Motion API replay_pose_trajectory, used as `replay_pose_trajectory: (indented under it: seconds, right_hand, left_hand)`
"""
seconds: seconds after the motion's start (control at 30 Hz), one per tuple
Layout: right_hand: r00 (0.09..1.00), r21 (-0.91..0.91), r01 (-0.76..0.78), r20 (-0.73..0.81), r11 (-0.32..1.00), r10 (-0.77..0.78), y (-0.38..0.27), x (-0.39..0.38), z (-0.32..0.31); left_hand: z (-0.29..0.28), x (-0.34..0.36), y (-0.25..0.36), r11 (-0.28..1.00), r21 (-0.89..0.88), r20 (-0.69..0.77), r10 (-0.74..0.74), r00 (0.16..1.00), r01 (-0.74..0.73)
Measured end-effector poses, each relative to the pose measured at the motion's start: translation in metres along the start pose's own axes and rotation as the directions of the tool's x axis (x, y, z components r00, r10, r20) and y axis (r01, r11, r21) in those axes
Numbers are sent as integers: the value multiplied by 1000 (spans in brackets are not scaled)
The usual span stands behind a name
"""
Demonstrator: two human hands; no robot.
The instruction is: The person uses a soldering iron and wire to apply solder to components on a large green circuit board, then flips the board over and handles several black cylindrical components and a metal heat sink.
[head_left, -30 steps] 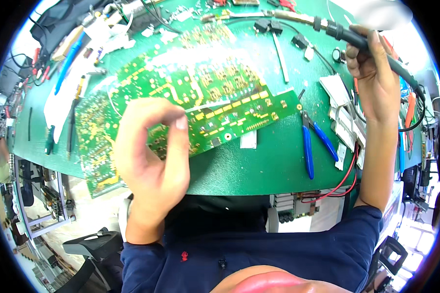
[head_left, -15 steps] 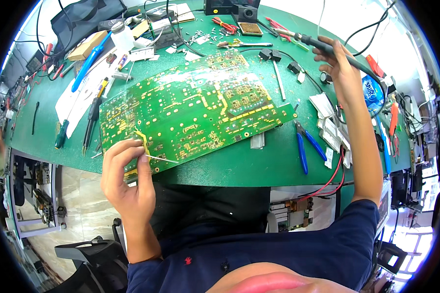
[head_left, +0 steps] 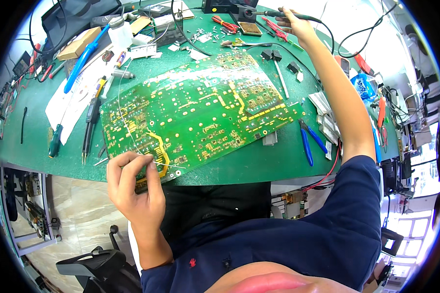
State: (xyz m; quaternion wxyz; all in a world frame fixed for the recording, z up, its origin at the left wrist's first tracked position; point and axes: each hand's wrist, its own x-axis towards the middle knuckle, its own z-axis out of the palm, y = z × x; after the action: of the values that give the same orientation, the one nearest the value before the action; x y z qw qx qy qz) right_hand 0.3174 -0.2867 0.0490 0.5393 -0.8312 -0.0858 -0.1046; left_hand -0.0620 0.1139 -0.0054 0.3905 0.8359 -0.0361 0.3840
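A large green circuit board (head_left: pixel 190 122) lies slantwise on the green table. Over its near left corner, my left hand (head_left: pixel 137 180) pinches a thin silvery solder wire (head_left: pixel 168 165) between thumb and fingers. One short end sticks out to the right above the board, while the rest trails back across the board's left side. At the far side, my right hand (head_left: pixel 297 25) holds a soldering iron (head_left: pixel 271 14) by its dark handle. Its front end points left into the black iron stand (head_left: pixel 244 13), which hides the tip. The iron's cable loops off to the right.
Blue-handled cutters (head_left: pixel 308 141) lie right of the board, near pale metal strips (head_left: pixel 321 108). Black tweezers (head_left: pixel 90 127) and a green-handled screwdriver (head_left: pixel 55 141) lie left on white paper. A sponge tray (head_left: pixel 251 29), red wires (head_left: pixel 225 24) and small scattered parts sit behind.
My right hand has carried the soldering iron left and away from me to the stand. My left hand, still pinching the solder wire, has shifted slightly right and nearer.
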Motion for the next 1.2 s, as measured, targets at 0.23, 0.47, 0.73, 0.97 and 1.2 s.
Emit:
replay_pose_trajectory:
  seconds: [0.23,0.47,0.73,0.97,1.2]
  right_hand:
    - [999,12,-25,-47,1000,25,0,16,35]
    - [989,-169,145,14,975,-145,23,40,61]
    - [990,-257,126,-24,958,-136,34,47,72]
    - [940,-141,-322,73,936,334,11,2,81]
    - [897,259,-354,366,899,249,-23,-65,63]
  left_hand:
    - [-2,-2,-3,999,-20,19,-39,999,40]
    - [-3,-2,-3,997,-24,44,-68,997,69]
    - [-3,-4,-3,997,-28,68,-69,995,71]
    - [-1,-1,-2,999,-8,47,-48,998,48]
    - [3,-2,-4,1000,-8,-9,17,1000,-17]
